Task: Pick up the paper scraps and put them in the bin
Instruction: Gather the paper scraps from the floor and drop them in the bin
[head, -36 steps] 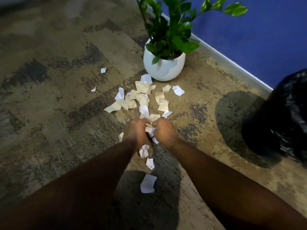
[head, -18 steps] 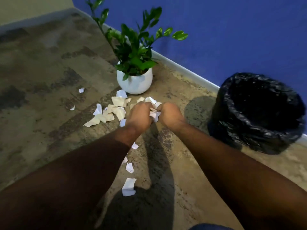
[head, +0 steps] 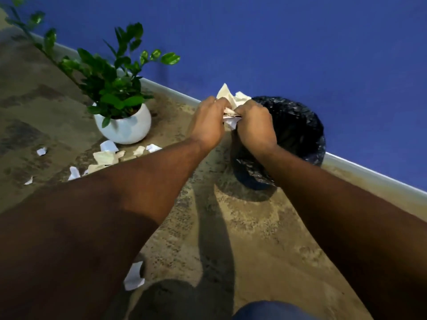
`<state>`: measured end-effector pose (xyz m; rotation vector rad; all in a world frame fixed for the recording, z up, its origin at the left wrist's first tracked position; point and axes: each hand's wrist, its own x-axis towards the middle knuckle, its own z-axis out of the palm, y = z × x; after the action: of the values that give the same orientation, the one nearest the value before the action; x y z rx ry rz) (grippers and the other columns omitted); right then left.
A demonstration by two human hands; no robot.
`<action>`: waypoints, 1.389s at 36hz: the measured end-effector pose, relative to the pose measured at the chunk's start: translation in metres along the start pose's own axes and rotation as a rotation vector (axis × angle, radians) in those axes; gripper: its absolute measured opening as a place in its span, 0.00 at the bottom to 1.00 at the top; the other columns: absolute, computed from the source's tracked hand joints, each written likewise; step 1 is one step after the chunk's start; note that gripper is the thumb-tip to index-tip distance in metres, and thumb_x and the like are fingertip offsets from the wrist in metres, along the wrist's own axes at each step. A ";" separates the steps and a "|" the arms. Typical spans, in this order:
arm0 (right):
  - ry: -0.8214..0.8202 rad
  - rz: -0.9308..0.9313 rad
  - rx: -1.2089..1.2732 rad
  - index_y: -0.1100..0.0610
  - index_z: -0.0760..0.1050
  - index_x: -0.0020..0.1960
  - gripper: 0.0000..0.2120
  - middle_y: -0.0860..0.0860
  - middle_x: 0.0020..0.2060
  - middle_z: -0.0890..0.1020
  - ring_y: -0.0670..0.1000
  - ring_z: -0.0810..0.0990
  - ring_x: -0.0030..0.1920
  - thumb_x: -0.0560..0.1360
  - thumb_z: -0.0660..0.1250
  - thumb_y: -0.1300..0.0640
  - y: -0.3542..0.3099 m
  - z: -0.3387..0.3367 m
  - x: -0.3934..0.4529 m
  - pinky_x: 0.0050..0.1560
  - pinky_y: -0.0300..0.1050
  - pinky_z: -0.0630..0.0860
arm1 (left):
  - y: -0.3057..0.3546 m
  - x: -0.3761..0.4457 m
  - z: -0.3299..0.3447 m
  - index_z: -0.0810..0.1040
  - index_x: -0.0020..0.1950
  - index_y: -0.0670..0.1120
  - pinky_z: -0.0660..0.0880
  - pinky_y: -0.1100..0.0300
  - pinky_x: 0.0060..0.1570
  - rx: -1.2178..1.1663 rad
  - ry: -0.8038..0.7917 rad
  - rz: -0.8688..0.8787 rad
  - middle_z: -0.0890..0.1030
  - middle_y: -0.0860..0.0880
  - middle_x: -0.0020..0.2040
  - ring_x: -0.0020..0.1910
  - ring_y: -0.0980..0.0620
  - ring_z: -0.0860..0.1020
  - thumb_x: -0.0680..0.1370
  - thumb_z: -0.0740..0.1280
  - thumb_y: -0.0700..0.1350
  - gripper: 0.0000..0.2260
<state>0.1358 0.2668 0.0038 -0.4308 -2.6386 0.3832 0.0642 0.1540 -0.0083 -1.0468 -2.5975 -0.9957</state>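
My left hand (head: 209, 122) and my right hand (head: 255, 125) are pressed together, both closed around a bunch of white and cream paper scraps (head: 231, 100) that sticks out above and between the fingers. The bunch is held in the air at the near left rim of the bin (head: 298, 132), which is lined with a black plastic bag and stands against the blue wall. More paper scraps lie on the carpet (head: 106, 157) in front of the plant pot. One white scrap (head: 134, 276) lies beside my left forearm; others there are hidden by the arm.
A green plant in a round white pot (head: 126, 128) stands on the carpet left of the bin, near the skirting board (head: 369, 172). Small scraps (head: 41, 151) lie further left. A dark blue knee (head: 272, 311) shows at the bottom edge.
Both hands, still closed on the scraps, have lifted off the pile and swung right to the bin's rim. The view has turned right, so the bin is now centred.
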 end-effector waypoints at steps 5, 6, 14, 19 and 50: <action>0.045 0.107 0.005 0.56 0.84 0.52 0.13 0.54 0.45 0.83 0.54 0.81 0.44 0.73 0.72 0.49 0.044 -0.018 -0.004 0.42 0.41 0.72 | 0.036 0.020 0.026 0.77 0.60 0.50 0.75 0.52 0.49 -0.047 -0.102 0.054 0.76 0.46 0.52 0.52 0.44 0.76 0.71 0.65 0.38 0.19; 0.044 0.136 0.032 0.56 0.84 0.51 0.14 0.54 0.43 0.83 0.54 0.81 0.42 0.73 0.72 0.47 0.051 -0.021 -0.006 0.40 0.43 0.74 | 0.042 0.024 0.032 0.77 0.60 0.50 0.74 0.53 0.49 -0.050 -0.128 0.065 0.76 0.46 0.53 0.53 0.44 0.75 0.71 0.65 0.37 0.19; 0.008 0.257 -0.061 0.60 0.83 0.50 0.09 0.58 0.43 0.82 0.57 0.79 0.41 0.74 0.66 0.59 0.094 -0.030 -0.022 0.38 0.47 0.73 | 0.071 0.031 0.071 0.76 0.64 0.50 0.73 0.54 0.53 -0.066 -0.257 0.132 0.73 0.44 0.59 0.58 0.44 0.74 0.72 0.69 0.35 0.22; -0.034 0.295 -0.148 0.59 0.83 0.52 0.10 0.59 0.48 0.83 0.60 0.81 0.46 0.73 0.67 0.59 0.109 -0.024 -0.029 0.42 0.46 0.74 | 0.075 0.027 0.088 0.73 0.68 0.50 0.75 0.47 0.59 -0.191 -0.372 0.103 0.72 0.42 0.59 0.60 0.43 0.73 0.69 0.71 0.42 0.27; 0.076 -0.104 -0.133 0.60 0.79 0.49 0.10 0.58 0.45 0.77 0.61 0.77 0.46 0.74 0.60 0.61 -0.021 0.076 0.018 0.42 0.51 0.76 | -0.064 -0.030 0.033 0.71 0.68 0.46 0.74 0.45 0.60 -0.164 0.027 -0.119 0.75 0.44 0.63 0.63 0.42 0.74 0.74 0.65 0.39 0.22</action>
<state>0.0804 0.2397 -0.0485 -0.3411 -2.6086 0.1555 0.0464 0.1246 -0.0783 -0.9146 -2.6196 -1.2602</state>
